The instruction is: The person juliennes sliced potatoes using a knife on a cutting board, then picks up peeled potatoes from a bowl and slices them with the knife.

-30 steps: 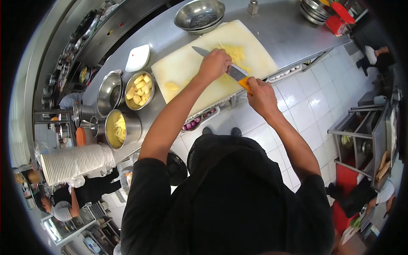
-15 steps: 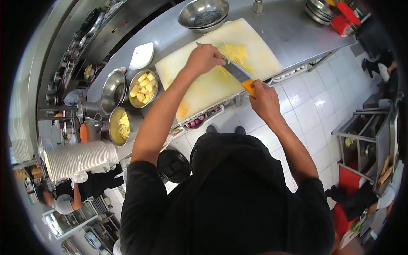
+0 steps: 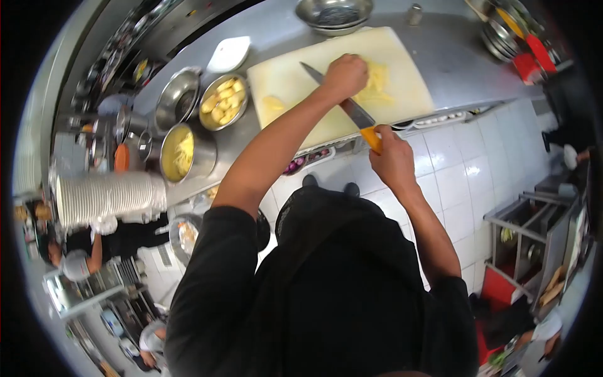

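My right hand is closed around the orange handle of a knife. The blade slants up and left across a pale cutting board, its tip showing beyond my other hand. My left hand is curled over the middle of the blade; its fingertips and anything in them are hidden. Thin yellow strips, seemingly potato, lie heaped just right of my left hand. One peeled yellow piece rests near the board's left edge.
Left of the board stand a bowl of peeled yellow pieces, a pot with strips, an empty-looking steel bowl and a white dish. Steel bowls sit behind. Stacked plates stand left. People work around the kitchen.
My left hand has moved right along the knife blade, toward the heap of strips. My right hand keeps its hold on the handle. The whole view has shifted slightly.
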`<control>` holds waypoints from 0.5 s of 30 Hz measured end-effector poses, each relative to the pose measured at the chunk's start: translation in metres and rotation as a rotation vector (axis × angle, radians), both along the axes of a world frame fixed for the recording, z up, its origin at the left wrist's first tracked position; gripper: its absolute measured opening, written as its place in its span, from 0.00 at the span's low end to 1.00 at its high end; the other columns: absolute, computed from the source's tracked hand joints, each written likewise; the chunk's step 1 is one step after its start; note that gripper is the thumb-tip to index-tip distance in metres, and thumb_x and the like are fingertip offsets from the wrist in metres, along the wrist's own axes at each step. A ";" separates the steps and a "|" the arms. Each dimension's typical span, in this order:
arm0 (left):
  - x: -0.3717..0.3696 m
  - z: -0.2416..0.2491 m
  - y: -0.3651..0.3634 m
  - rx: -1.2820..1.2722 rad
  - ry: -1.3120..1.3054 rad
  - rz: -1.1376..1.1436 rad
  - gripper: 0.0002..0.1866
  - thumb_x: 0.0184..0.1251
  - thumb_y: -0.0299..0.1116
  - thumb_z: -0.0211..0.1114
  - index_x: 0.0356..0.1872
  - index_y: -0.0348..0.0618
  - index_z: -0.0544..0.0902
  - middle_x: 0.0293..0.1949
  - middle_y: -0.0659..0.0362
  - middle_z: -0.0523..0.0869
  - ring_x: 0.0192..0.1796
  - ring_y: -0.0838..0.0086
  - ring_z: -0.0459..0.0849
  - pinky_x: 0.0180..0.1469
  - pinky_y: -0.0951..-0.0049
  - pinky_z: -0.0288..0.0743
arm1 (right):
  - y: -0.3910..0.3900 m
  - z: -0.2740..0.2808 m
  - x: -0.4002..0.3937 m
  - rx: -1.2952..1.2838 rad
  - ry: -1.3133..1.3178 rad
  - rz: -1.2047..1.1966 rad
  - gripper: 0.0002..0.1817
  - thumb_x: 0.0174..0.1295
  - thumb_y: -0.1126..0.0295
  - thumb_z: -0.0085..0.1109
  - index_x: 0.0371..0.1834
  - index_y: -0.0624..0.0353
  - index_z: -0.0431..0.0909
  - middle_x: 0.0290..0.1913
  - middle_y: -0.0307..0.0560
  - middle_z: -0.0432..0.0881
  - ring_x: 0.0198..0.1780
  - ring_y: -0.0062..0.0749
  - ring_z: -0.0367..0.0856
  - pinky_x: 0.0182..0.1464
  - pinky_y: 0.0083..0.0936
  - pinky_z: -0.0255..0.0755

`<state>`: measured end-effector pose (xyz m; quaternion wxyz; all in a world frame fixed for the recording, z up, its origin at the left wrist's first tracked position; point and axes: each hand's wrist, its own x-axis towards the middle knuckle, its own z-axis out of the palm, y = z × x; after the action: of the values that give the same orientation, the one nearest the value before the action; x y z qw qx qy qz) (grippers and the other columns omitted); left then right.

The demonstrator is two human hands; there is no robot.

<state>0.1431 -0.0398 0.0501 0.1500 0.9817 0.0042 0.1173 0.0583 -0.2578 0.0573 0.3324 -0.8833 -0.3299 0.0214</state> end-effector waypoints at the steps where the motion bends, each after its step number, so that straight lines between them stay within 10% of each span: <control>1: -0.006 0.007 0.003 -0.011 -0.035 0.001 0.12 0.60 0.38 0.64 0.35 0.42 0.89 0.39 0.50 0.87 0.46 0.54 0.85 0.52 0.56 0.78 | 0.001 0.003 -0.004 0.006 0.063 0.007 0.23 0.51 0.76 0.65 0.53 0.59 0.74 0.34 0.60 0.84 0.35 0.59 0.83 0.40 0.47 0.76; 15: -0.203 -0.006 0.090 -0.551 -0.177 0.845 0.15 0.61 0.41 0.73 0.42 0.40 0.89 0.34 0.52 0.90 0.37 0.72 0.88 0.42 0.73 0.80 | 0.006 0.009 -0.020 0.055 0.512 0.125 0.28 0.54 0.72 0.62 0.62 0.59 0.75 0.32 0.61 0.84 0.34 0.54 0.85 0.41 0.39 0.77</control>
<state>-0.0603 0.0506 0.0444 0.3423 0.8046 0.4189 0.2449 0.0385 -0.2516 0.0662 0.4268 -0.8176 -0.2895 0.2560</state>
